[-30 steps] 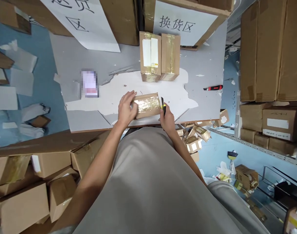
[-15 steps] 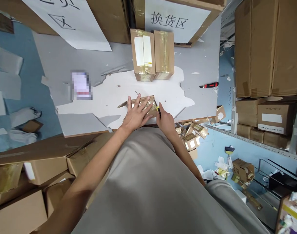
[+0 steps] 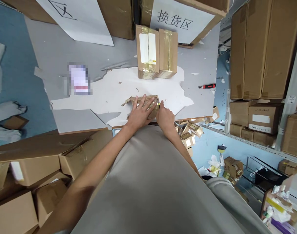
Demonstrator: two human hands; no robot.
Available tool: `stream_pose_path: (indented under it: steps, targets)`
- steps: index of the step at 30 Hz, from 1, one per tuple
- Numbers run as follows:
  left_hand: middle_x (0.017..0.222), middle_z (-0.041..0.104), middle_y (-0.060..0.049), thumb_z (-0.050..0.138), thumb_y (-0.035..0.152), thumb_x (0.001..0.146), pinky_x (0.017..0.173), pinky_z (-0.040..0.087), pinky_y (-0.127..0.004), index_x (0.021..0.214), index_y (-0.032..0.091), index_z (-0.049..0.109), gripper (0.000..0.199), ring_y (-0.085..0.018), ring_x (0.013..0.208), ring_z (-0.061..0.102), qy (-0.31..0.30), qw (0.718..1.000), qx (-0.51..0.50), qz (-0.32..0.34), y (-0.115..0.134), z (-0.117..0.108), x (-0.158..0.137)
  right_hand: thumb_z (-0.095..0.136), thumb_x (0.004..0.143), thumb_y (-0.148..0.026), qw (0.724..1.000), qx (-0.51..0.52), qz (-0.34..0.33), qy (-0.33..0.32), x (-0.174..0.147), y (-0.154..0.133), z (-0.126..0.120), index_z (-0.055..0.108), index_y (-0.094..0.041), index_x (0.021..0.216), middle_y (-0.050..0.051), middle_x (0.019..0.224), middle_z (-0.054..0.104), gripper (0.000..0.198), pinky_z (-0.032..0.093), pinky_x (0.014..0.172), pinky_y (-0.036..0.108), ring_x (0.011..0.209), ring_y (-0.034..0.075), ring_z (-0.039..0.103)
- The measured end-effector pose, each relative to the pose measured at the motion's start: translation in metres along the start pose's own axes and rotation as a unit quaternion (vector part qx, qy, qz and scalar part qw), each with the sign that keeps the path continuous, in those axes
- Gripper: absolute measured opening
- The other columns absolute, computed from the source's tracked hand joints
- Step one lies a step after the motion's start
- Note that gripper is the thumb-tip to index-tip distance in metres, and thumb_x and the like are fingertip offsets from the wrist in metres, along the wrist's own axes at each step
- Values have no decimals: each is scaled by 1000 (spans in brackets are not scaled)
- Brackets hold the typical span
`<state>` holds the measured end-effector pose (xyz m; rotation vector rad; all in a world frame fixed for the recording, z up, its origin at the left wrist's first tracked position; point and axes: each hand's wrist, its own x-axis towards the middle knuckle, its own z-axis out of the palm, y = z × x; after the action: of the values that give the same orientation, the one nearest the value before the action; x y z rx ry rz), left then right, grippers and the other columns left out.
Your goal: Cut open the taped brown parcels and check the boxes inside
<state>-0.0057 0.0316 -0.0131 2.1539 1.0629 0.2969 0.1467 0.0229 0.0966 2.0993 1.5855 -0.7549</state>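
Observation:
A small taped cardboard box (image 3: 152,101) lies at the near edge of the table, one flap sticking out at its left end. My left hand (image 3: 140,113) rests flat on top of it with fingers spread. At the box's right end, my right hand (image 3: 166,117) is closed around a utility knife (image 3: 159,105); only a bit of its yellow and black body shows, and the blade is hidden. Behind them, two taped cardboard boxes (image 3: 147,52) stand side by side, the left one bearing white labels.
A red and black utility knife (image 3: 208,86) lies at the table's right. A blurred phone-like object (image 3: 79,79) lies on the left of the grey table (image 3: 75,118). Large boxes with paper signs (image 3: 179,19) line the back. Shelves of cartons (image 3: 257,48) stand on the right.
My right hand has moved the knife in against the box's right end, so less of it shows. The left hand stays on the box. The whole view has shifted slightly.

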Motion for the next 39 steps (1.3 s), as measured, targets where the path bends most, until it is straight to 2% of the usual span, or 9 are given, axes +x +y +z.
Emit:
stream_pose_path:
  steps: [5,14,21,27,30,34,39]
  targets:
    - [189,37,-8,75,42,101,144,2,-82,177,34,51,80,-48,181,12,-3,1000,4,3,-1,3,-1,48,115,-15,999,-29,14,-10,-5,0,4,35,-6,181,28,132,82,68,62,107,43,128,35,82]
    - [191,32,-11,79,36,97,145,5,-79,174,30,56,81,-47,181,14,-3,1000,11,17,2,4,0,45,112,-11,999,-27,34,-16,-15,3,6,43,-5,176,29,133,82,64,62,106,42,130,35,81]
    - [187,41,-13,65,37,107,142,-3,-84,178,24,48,75,-44,181,15,-22,998,29,59,-1,7,6,39,117,-15,999,-13,33,-1,-3,5,16,33,-5,181,28,133,82,65,62,107,43,128,35,81]
    - [186,43,-12,69,37,102,144,1,-83,177,26,49,77,-44,182,7,-9,998,26,53,-2,14,4,43,114,-14,998,-4,53,-26,-14,6,11,47,-5,171,29,135,81,58,61,108,43,131,35,80]
    - [188,39,-14,65,39,106,144,2,-82,177,24,47,75,-43,182,6,5,999,21,40,-3,17,7,42,115,-17,998,4,50,-28,-12,8,8,52,-6,166,27,136,81,53,61,109,44,133,36,79]
    - [189,37,-16,60,45,110,145,1,-79,175,19,51,70,-43,182,7,14,999,25,28,-3,16,13,40,117,-18,999,3,37,-12,-7,11,6,41,-5,175,29,138,80,60,61,110,45,132,36,79]
    - [188,38,-17,61,49,111,146,1,-78,173,18,53,71,-44,182,8,12,999,28,21,-1,15,13,44,117,-18,999,7,36,-21,-18,14,6,34,-7,182,29,135,81,66,60,111,47,131,38,80]
